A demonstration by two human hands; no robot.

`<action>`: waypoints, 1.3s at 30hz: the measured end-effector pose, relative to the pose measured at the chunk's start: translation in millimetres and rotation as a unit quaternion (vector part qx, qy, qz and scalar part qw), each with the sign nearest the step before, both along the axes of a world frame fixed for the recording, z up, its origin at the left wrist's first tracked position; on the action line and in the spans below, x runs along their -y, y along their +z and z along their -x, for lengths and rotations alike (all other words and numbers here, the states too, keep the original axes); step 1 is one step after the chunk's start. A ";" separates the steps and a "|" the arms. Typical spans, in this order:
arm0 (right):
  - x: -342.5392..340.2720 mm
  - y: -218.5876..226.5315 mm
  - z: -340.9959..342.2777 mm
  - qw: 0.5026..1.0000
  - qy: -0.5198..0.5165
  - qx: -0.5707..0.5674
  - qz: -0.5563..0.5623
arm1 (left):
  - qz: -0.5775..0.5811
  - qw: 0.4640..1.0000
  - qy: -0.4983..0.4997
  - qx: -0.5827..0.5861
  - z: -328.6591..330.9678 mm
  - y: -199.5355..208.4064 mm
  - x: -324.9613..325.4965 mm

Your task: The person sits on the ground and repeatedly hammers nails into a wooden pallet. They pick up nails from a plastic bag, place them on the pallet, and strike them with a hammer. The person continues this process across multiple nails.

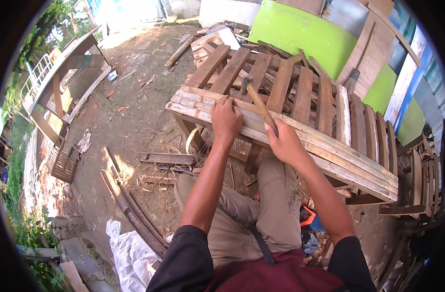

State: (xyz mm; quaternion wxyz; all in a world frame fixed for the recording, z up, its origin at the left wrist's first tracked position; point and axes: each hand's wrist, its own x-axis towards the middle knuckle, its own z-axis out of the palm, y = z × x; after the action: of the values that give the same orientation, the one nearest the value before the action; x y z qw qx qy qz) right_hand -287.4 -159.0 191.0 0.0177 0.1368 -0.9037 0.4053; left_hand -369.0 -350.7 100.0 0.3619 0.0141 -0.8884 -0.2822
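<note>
Outdoor dirt yard, scrap timber strewn about, green panels leaning behind. Left hand lies flat, unclenched, pressing front rail of slatted wooden pallet frame. Right hand clenched around wooden handle of hammer, head raised above slats. Risk, judged: left fingers sit near strike zone; glancing blow could hit them.

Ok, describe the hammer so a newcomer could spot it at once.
Find the slatted wooden pallet frame at centre. Above its near edge, the right hand grips a wooden-handled hammer with a dark metal head. It is the only tool there, angled across the slats.
</note>
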 end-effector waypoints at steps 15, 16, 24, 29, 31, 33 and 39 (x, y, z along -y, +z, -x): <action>15.4 -3.4 -16.1 0.990 -0.073 -0.042 0.111 | -0.027 0.999 -0.009 0.037 -3.7 1.0 7.3; 19.0 -1.8 -17.0 0.983 -0.085 -0.065 0.147 | -0.023 0.999 -0.005 0.035 -3.8 -0.5 8.6; 18.6 12.6 -21.0 0.994 -0.035 0.007 0.099 | -0.050 0.994 -0.002 0.101 -10.6 14.1 4.9; 5.0 -18.3 -3.1 0.997 0.012 0.049 -0.062 | -0.046 0.994 -0.017 0.096 -10.4 15.9 -3.8; -0.2 -10.5 -7.1 1.000 -0.015 -0.004 0.006 | -0.044 0.997 0.003 0.059 -11.4 13.8 -0.4; 13.7 26.6 -21.7 0.993 -0.039 -0.050 0.101 | -0.051 0.998 0.016 0.037 -10.7 11.9 4.7; -6.3 -11.5 -3.3 0.999 -0.026 -0.018 -0.023 | -0.056 0.997 0.009 0.049 -11.6 14.3 -4.5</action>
State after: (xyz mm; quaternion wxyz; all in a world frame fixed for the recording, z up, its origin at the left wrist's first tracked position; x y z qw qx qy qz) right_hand -284.2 -152.7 179.5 0.0413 0.1213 -0.9156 0.3811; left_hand -357.5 -346.3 114.3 0.3193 0.0565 -0.8875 -0.3275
